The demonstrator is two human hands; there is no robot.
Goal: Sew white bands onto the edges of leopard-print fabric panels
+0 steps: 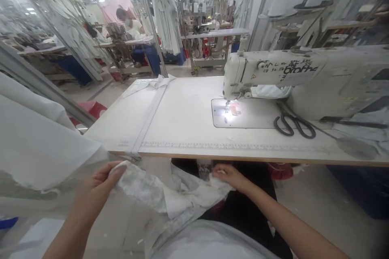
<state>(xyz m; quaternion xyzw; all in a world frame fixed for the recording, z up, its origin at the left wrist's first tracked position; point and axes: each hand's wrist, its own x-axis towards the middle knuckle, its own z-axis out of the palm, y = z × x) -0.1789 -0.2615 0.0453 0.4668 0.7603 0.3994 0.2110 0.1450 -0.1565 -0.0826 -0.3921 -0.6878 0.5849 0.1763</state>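
A pale, patterned piece of fabric (146,188) is stretched between both hands, below the front edge of the sewing table (185,117). My left hand (101,184) pinches its left end between thumb and fingers. At the other end, my right hand (227,176) has closed fingers on the cloth. The middle of the fabric hangs in folds over the lap. On the table to the right stands a white sewing machine (261,73), its needle area lit. Black-handled scissors (294,124) lie beside its metal plate.
A ruler strip (212,146) runs along the table's front edge. A pale strap (150,117) crosses the table's left part. White cloth (36,141) hangs at the left. Behind, a person (132,26) sits at another machine. A blue bin (358,190) stands at the lower right.
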